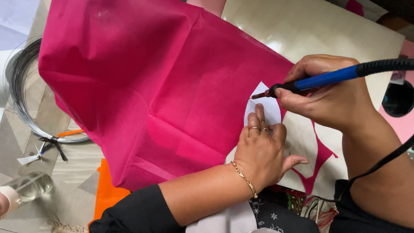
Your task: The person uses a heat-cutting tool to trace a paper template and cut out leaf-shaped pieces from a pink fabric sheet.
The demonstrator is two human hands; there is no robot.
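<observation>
A large sheet of bright pink fabric [142, 86] lies spread over a cream board [310, 30]. My right hand [332, 92] grips a blue-handled hot cutting pen [319, 80] with a black cord; its metal tip [255, 96] touches the fabric edge beside a white petal-shaped paper template [269, 108]. My left hand [261, 149], with rings and a gold bracelet, lies flat with fingers pressing the template down onto the fabric. Narrow pink fabric offcuts [317, 159] lie on the board below my right hand.
A coil of thin grey wire [19, 86] sits at the left edge. An orange sheet [105, 190] pokes out under the pink fabric. A clear glass bottle [26, 187] lies at lower left. A dark round object [399, 99] is at the right edge.
</observation>
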